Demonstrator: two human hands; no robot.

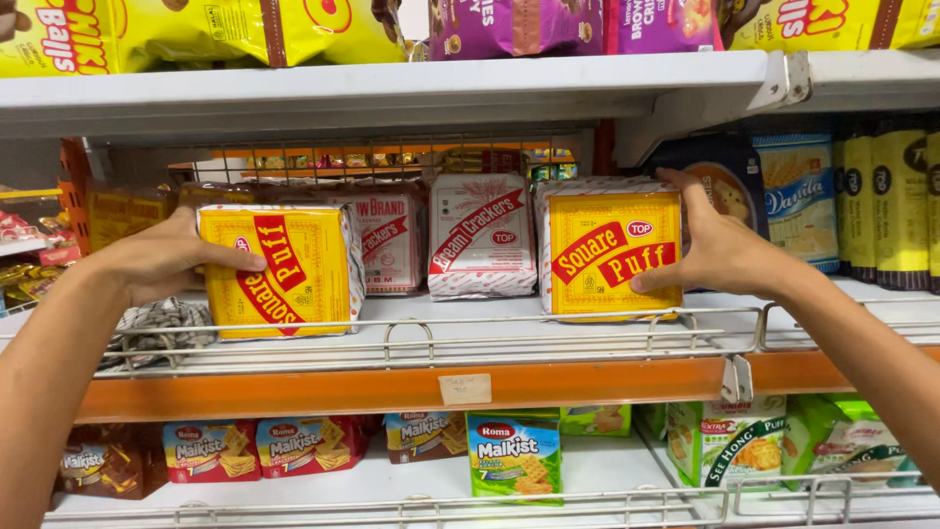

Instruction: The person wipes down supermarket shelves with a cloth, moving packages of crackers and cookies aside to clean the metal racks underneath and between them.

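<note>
Place: a shop aisle with shelves full of snack packs.
Top shelf (392, 93): white, long, with yellow and purple bags on it.
Middle shelf (548, 333): white board with a wire rail (431, 343) in front and an orange strip (294, 390) below.
Back: a wire grid (323, 157) behind the packs.
Bottom shelf (392, 485): white, with red, brown and green packs.
Light: bright and even.

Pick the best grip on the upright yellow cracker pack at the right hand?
Grip the yellow pack by its right edge, coming from the right: it stands upright facing out, the white cracker pack crowds its left, and the right hand already wraps that edge.
</note>
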